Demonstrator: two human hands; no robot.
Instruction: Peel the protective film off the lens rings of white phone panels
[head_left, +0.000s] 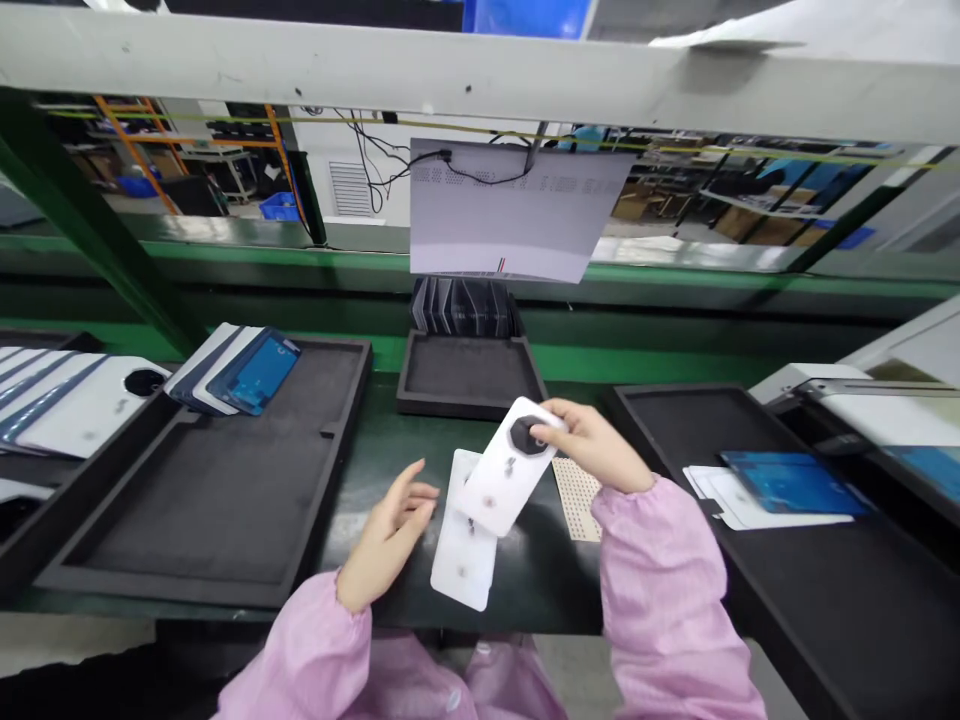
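My right hand (589, 440) grips the top of a white phone back cover (501, 485) by its dark round camera area, thumb in front. The cover is tilted and overlaps a second white panel (463, 570) that lies on the dark green bench. Left of these, my left hand (394, 535) is held with its fingers apart and nothing in it. Under my right wrist a beige sheet with rows of small marks (576, 500) lies partly hidden.
Black trays stand left (202, 510) and at the back (472, 370). White and blue panels (255, 370) lean in the left tray. Blue and white panels (795, 485) lie on the black surface at right. A light grey panel (517, 215) hangs ahead.
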